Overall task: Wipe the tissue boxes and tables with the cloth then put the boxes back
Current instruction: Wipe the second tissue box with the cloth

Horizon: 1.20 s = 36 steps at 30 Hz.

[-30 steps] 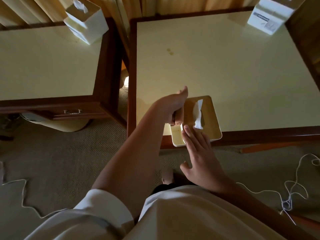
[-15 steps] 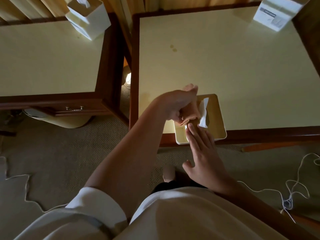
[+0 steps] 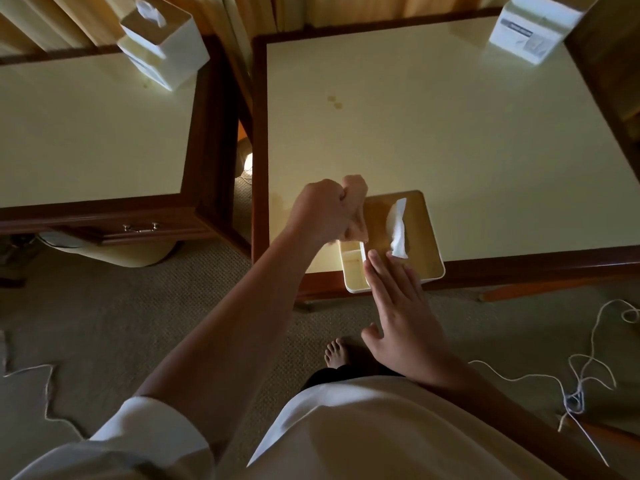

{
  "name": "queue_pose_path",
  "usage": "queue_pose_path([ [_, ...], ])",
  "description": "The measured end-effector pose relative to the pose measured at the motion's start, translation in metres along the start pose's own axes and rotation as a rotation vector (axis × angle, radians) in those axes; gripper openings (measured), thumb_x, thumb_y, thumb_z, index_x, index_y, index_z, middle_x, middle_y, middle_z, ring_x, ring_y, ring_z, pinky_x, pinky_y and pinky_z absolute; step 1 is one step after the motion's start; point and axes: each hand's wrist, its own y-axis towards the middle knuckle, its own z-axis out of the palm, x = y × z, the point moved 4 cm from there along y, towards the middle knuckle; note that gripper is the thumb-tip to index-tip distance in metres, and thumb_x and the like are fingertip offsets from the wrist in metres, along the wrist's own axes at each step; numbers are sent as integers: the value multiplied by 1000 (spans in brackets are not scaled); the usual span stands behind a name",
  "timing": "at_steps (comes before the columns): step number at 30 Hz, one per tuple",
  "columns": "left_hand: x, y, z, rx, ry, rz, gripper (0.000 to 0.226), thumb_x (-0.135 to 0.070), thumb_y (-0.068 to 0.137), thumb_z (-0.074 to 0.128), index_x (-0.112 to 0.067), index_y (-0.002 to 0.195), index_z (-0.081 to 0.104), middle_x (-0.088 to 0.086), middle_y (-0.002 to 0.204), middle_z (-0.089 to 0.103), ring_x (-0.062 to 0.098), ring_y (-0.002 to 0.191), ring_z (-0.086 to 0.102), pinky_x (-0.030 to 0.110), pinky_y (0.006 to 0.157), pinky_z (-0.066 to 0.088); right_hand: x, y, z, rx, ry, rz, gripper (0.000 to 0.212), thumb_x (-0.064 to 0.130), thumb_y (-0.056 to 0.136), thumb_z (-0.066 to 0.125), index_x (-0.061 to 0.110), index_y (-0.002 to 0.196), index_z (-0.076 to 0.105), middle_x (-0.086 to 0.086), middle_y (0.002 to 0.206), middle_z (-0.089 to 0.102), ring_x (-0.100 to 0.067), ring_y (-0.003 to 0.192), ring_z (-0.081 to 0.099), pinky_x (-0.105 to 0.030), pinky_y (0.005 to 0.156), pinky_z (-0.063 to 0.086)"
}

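From my seat I count two benches, three tissue boxes, one cloth and two hands at work.

Well off to the left of my left hand is the left bench (image 3: pixel 86 133), with the far-left tissue box (image 3: pixel 162 46) on its back corner, a tissue poking from its top.

My left hand (image 3: pixel 325 213) is curled into a fist around the cloth (image 3: pixel 356 192), which bunches out past the knuckles. I judge it soft and limp. It will fold wherever it is squeezed, so I would keep it wadded in the palm.

Just right of that fist, touching the cloth or very nearly so, the near tissue box (image 3: pixel 415 223) sits at the front edge of the right bench (image 3: pixel 467 150). It has a white body, a wood-toned lid and one tissue (image 3: pixel 397 230) standing out of the slot. It looks light and rigid, likely to skate on the glossy top if pushed. I would take it by its two long sides, below the lid in case the lid lifts off.

My right hand (image 3: pixel 398 306) lies flat, fingers straight and together, fingertips pressing on the lid's near end and gripping nothing.

Far beyond that hand and to its right, the far-right tissue box (image 3: pixel 530 29) stands at the back corner.
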Motion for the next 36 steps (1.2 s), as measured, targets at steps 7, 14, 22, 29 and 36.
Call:
queue_pose_path([
  [7,-2,-16,36,-80,318,177,16,-26,96,66,-27,109,75,-3,96,65,21,116,51,44,99,34,0,0,1,22,-7,17,110,20,76,80,3,164,16,-9,174,7,-28,161,2,-52,129,11],
  [14,4,3,52,204,501,109,11,-37,102,52,-33,103,62,-15,99,47,22,128,44,57,105,29,1,0,1,2,-5,14,107,18,75,77,3,163,19,-9,174,10,-29,161,6,-53,129,14],
  [22,3,26,60,398,498,105,27,-30,103,52,-25,127,64,0,111,60,26,113,54,50,100,44,3,0,1,6,-49,16,102,24,79,71,2,163,18,-11,173,10,-30,161,5,-54,128,16],
  [29,4,31,46,706,282,168,25,0,91,56,-15,71,55,-1,72,49,14,65,39,25,61,33,5,-4,3,16,-106,30,102,33,80,68,3,164,17,-12,173,12,-31,160,7,-54,128,16],
  [36,0,31,65,685,450,242,28,-14,108,45,-10,129,64,5,106,62,23,97,62,34,86,52,5,-4,4,18,-100,30,102,32,82,71,3,164,16,-11,174,9,-31,161,4,-55,127,18],
])
